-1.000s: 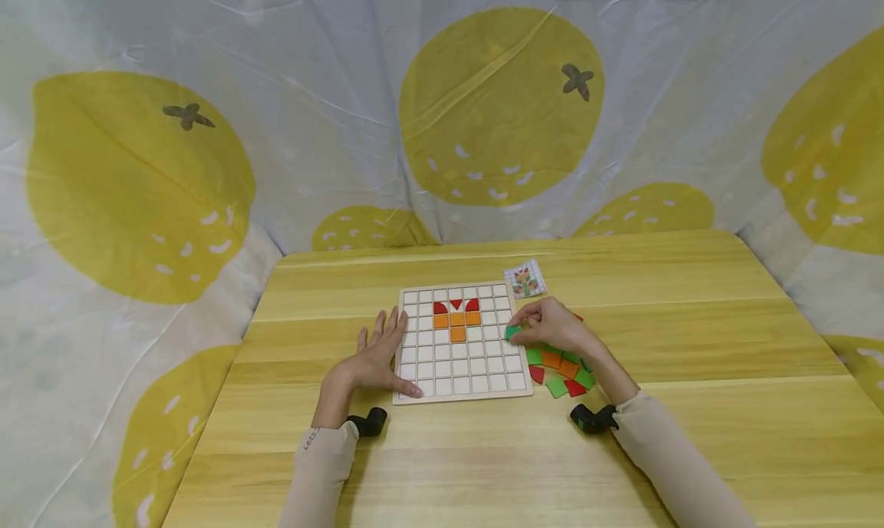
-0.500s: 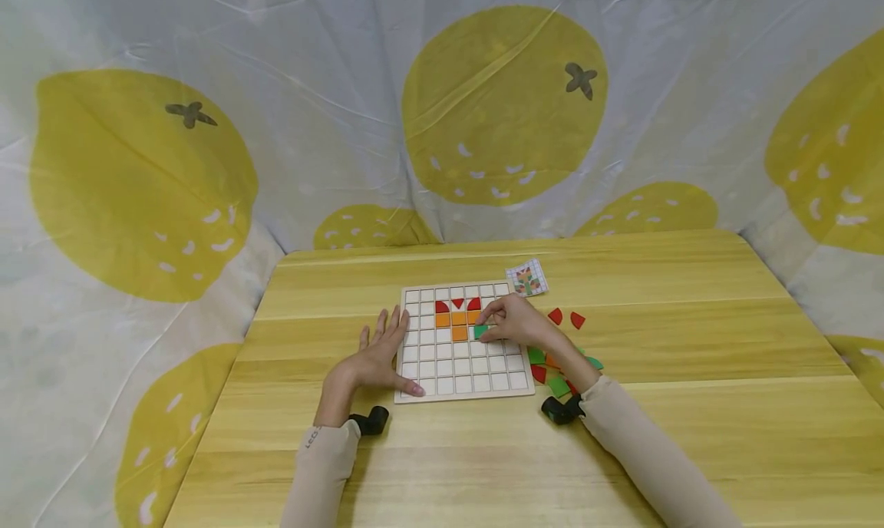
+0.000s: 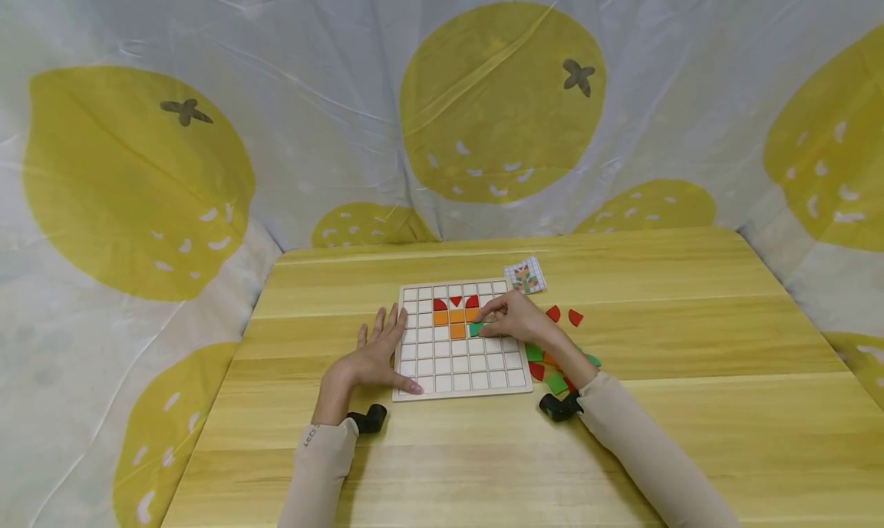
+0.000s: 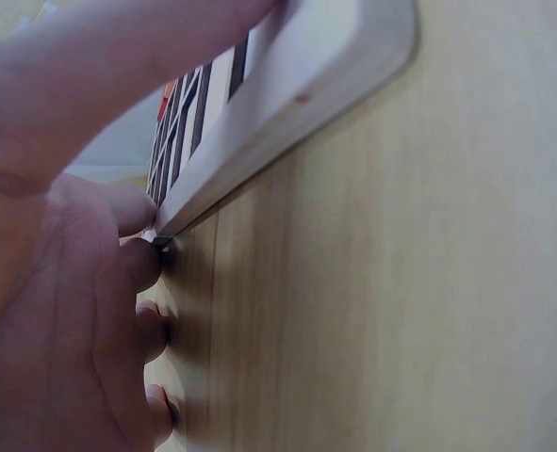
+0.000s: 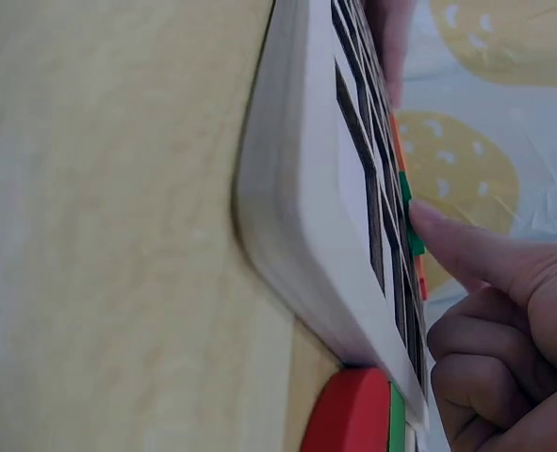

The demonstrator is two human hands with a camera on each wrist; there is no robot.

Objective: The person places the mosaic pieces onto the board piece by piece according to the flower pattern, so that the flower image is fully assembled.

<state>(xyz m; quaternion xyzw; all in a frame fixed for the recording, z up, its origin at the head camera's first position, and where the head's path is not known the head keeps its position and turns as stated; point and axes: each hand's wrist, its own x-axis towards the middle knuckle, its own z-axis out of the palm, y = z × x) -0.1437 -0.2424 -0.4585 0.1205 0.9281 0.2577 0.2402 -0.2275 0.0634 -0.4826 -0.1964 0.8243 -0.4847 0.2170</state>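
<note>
My left hand [image 3: 373, 361] rests along the left side of a wooden grid board [image 3: 445, 371], fingers spread, thumb on its near rim. In the left wrist view its fingertips touch the board's edge. Between thumb and forefinger, my right hand [image 3: 519, 318] pinches a green tile [image 3: 474, 329] at a cell right of the lowest orange tile [image 3: 458, 331]. The right wrist view has the thumb against the green tile [image 5: 413, 226]; whether it lies fully flat is hard to tell. Red pieces [image 3: 440, 305] top a row of orange tiles on the board.
A small pattern card [image 3: 525, 275] lies beyond the board's far right corner. Loose green, orange and red pieces [image 3: 555, 382] are partly under the right forearm. Two red pieces [image 3: 575, 318] lie farther back. Black wrist cameras [image 3: 561, 406] sit at both cuffs.
The right hand has carried the green tile leftward from the board's right edge to the cell beside the lowest orange tile. The left hand has stayed in place.
</note>
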